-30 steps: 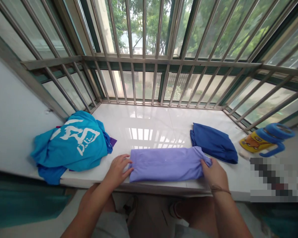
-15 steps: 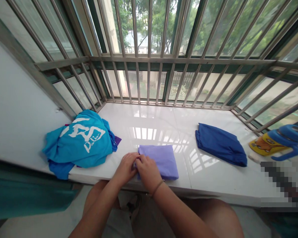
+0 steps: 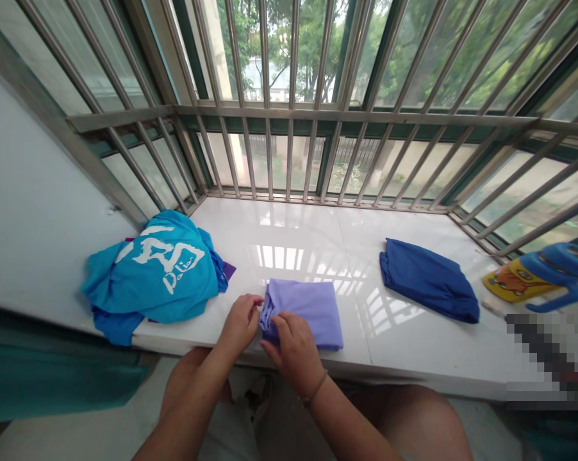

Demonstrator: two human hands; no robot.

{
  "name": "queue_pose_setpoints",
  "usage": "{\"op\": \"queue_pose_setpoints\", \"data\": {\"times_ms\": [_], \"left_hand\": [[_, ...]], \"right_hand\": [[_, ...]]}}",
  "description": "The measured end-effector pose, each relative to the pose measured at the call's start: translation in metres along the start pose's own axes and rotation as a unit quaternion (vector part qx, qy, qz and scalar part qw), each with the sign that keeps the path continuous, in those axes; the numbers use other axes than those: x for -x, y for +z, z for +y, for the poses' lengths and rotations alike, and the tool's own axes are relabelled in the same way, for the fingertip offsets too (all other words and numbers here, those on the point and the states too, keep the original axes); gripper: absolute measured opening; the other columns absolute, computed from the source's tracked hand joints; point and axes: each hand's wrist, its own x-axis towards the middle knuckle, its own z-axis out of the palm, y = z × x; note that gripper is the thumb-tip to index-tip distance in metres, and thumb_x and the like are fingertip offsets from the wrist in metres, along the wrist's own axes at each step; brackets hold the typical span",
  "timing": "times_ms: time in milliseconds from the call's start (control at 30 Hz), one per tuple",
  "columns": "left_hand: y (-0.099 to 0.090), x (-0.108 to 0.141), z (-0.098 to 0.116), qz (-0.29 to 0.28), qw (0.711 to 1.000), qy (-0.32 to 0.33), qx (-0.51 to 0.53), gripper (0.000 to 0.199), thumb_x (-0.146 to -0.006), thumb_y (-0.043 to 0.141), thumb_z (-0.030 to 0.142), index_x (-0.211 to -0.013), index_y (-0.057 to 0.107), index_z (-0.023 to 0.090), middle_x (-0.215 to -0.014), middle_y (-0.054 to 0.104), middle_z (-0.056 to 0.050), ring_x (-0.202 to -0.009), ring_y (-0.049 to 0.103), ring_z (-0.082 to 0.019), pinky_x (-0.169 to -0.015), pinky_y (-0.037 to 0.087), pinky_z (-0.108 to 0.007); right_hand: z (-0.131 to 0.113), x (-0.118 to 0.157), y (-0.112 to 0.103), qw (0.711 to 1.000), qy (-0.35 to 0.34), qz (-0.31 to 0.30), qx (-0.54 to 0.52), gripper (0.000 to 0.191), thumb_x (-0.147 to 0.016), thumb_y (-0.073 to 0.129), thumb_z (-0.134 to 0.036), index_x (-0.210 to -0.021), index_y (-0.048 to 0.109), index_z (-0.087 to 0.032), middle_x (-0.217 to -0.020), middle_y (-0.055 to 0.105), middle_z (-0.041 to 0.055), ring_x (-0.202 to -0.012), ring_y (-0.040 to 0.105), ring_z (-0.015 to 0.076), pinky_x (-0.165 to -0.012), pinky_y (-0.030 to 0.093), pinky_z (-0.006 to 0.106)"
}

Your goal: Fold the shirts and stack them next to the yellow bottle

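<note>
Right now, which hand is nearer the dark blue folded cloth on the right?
Right. The right hand rests on the lilac cloth's near edge, on the side toward the dark blue cloth. The left hand pinches the lilac cloth's left edge, farther away.

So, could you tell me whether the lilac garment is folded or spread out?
Folded: the lilac garment lies as a compact layered rectangle, with both hands at its left edge.

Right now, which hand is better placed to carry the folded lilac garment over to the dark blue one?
Probably the right hand: it rests on the lilac garment, nearer the dark blue garment; the left hand pinches the far edge.
</note>
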Motion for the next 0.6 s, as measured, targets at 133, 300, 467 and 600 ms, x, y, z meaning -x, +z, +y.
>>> {"op": "queue_pose_setpoints", "data": {"times_ms": [133, 300, 467, 600], "left_hand": [[-0.006, 0.006, 0.003, -0.034, 0.998, -0.02, -0.038, 0.027, -0.105, 0.05, 0.03, -0.085, 0.068, 0.025, -0.08, 0.071, -0.003, -0.081, 0.067, -0.023, -0.077, 0.051, -0.037], [-0.007, 0.004, 0.003, -0.116, 0.993, 0.014, -0.029, 0.052, -0.112, 0.034, 0.042, -0.073, 0.064, 0.026, -0.074, 0.07, -0.004, -0.076, 0.066, -0.023, -0.075, 0.048, -0.037], [-0.006, -0.004, 0.005, -0.132, 0.991, -0.002, -0.028, 0.064, -0.114, 0.026, 0.052, -0.064, 0.056, 0.026, -0.065, 0.065, -0.005, -0.067, 0.062, -0.022, -0.067, 0.045, -0.036], [-0.004, -0.007, 0.005, -0.152, 0.987, 0.006, -0.048, 0.06, -0.111, 0.041, 0.053, -0.059, 0.052, 0.025, -0.062, 0.062, -0.003, -0.065, 0.06, -0.02, -0.066, 0.042, -0.035]], "right_hand": [[-0.004, -0.005, 0.006, 0.992, 0.124, -0.009, -0.005, 0.026, -0.107, 0.069, -0.044, -0.121, 0.068, -0.022, -0.111, 0.075, 0.0093, -0.106, 0.069, 0.0279, -0.094, 0.052, 0.042], [-0.012, -0.025, 0.008, 0.984, 0.171, -0.039, 0.012, 0.014, -0.109, 0.065, -0.035, -0.102, 0.071, -0.025, -0.1, 0.074, 0.0062, -0.1, 0.067, 0.0261, -0.087, 0.048, 0.038], [-0.016, -0.019, 0.015, 0.997, 0.019, -0.06, 0.032, 0.009, -0.109, 0.064, -0.025, -0.103, 0.071, -0.024, -0.103, 0.074, 0.0054, -0.101, 0.065, 0.0241, -0.093, 0.047, 0.038], [-0.011, -0.004, 0.021, 0.992, -0.079, -0.076, 0.056, 0.005, -0.108, 0.067, -0.027, -0.106, 0.072, -0.025, -0.111, 0.077, 0.0053, -0.113, 0.065, 0.0242, -0.108, 0.047, 0.042]]}}
